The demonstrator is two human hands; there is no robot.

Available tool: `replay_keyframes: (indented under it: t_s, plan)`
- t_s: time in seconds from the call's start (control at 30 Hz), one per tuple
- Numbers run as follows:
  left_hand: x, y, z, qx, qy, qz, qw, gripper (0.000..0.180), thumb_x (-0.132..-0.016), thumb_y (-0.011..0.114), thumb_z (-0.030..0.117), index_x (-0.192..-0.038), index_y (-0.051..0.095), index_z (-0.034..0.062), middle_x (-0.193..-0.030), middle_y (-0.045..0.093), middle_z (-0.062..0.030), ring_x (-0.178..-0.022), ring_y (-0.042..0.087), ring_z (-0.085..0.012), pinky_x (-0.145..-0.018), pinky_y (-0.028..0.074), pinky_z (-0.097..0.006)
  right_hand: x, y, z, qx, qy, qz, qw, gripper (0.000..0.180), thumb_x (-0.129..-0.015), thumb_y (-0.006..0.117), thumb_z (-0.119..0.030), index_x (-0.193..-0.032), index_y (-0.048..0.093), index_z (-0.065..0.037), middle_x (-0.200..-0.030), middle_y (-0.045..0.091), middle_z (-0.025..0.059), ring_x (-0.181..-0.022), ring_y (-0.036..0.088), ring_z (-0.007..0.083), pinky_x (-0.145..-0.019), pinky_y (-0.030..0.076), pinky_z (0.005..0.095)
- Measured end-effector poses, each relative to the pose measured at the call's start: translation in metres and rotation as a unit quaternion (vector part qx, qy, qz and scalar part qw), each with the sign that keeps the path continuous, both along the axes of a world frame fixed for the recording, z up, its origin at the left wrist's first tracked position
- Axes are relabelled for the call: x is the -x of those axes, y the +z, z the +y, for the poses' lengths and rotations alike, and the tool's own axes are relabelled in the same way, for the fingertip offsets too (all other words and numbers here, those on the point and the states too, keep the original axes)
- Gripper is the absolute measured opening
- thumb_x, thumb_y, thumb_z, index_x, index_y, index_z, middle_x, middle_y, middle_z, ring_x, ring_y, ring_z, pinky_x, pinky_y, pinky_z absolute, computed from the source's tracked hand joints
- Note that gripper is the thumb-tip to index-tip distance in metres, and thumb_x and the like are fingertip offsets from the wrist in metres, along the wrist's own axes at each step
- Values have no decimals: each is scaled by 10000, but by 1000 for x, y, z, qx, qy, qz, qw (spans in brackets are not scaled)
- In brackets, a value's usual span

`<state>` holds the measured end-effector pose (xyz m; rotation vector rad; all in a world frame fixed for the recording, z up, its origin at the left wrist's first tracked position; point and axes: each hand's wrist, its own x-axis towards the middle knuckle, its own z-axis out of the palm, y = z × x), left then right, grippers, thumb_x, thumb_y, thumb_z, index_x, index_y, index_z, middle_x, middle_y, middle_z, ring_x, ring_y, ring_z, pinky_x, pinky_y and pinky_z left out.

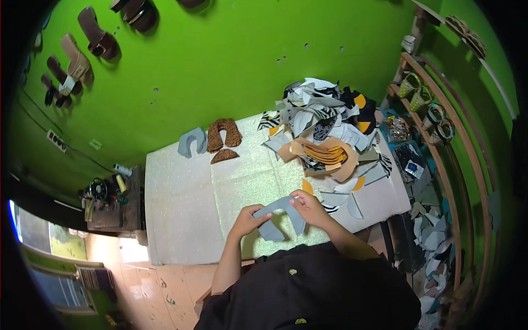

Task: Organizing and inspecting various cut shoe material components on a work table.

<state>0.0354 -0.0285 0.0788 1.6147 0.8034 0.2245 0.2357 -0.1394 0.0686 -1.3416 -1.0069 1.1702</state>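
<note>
Over the table's near edge, I hold a grey U-shaped cut piece, like a shoe upper part, with both hands. My left hand pinches its left side between thumb and fingers. The right side of the arch is gripped by my right hand. Farther back lie a grey U-shaped piece, a brown, rough-textured U-shaped piece and a small brown half-moon piece. To the right of these rises a heap of cut pieces in white, grey, black and zebra print, with a yellow-orange stack at its front.
A shiny pale cover lies over the table, against a green wall. Loose offcuts rest by my right forearm. On the right stand a wooden rack with sandals and piled scraps. Sandals hang at upper left.
</note>
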Motion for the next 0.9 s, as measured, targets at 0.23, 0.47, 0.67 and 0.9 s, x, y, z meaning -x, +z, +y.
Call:
replay_keyframes:
  t_s: [0.23,0.47,0.67,0.9]
  plan:
    - [9,-56,18,-323,36,82,942,448,-766,698,355,-1072,614,40,-989,643,-142,-872,615,-249,-765,464,-366,14,-60,4,79,-83,-213,970,357,-862,577,-250,-1139,507,-35,-799,609,113,-723,606,251,-656,455,342]
    - [-37,-70,-31,-425,-133,132,885,546,-858,507,383,-1339,421,138,-1401,355,-166,-1283,356,-310,-1002,270,-538,-11,-27,26,-122,-175,-431,877,238,-800,586,-184,-1031,591,-128,-1009,568,46,-991,533,218,-835,329,399]
    - [-43,-123,-40,-450,-152,215,853,577,-905,417,440,-1425,285,230,-1479,242,-132,-1364,232,-288,-1063,179,-560,-91,59,112,-86,-227,-592,768,250,-753,573,-75,-963,647,-189,-1035,572,10,-1004,489,214,-895,254,504]
    - [-44,-122,-41,-412,-147,195,878,580,-893,439,443,-1412,313,217,-1475,250,-139,-1368,218,-304,-1068,160,-567,-162,58,147,60,-136,-636,757,144,-735,641,-139,-851,705,-196,-1109,548,21,-1090,443,238,-935,222,531]
